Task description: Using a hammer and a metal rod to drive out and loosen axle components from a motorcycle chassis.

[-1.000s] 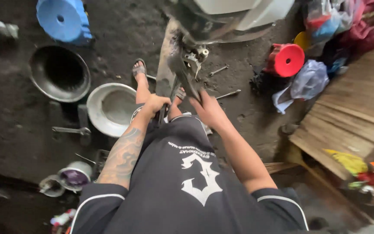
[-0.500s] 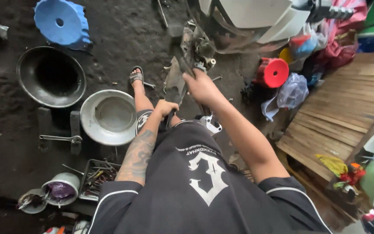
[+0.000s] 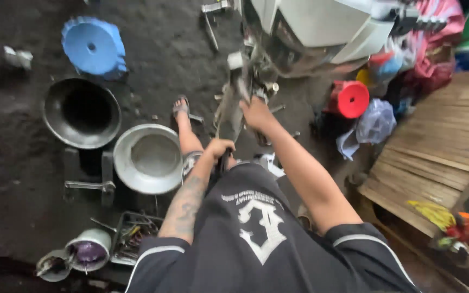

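Observation:
I look down over my black shirt at a dark oily floor. My left hand [image 3: 219, 147] is closed around a dark tool handle just above my knee. My right hand [image 3: 256, 113] reaches forward and grips a metal part low on a motorcycle [image 3: 310, 32], beside its engine and a long grey metal piece [image 3: 229, 116]. What the right hand's fingers close on is blurred. My sandalled left foot [image 3: 180, 107] rests on the floor by the grey piece.
A silver basin [image 3: 147, 157] and a black funnel-shaped pan [image 3: 81, 113] lie to my left, with a blue round cover [image 3: 93, 46] beyond. A tray of tools [image 3: 131, 236] and small tins [image 3: 88, 249] sit near my left side. A red stool [image 3: 351, 99], plastic bags and a wooden pallet [image 3: 435, 157] are to the right.
My right hand has moved forward from beside the left hand up to the motorcycle's lower part. The view has shifted back and to the left. The left hand stays near my knee.

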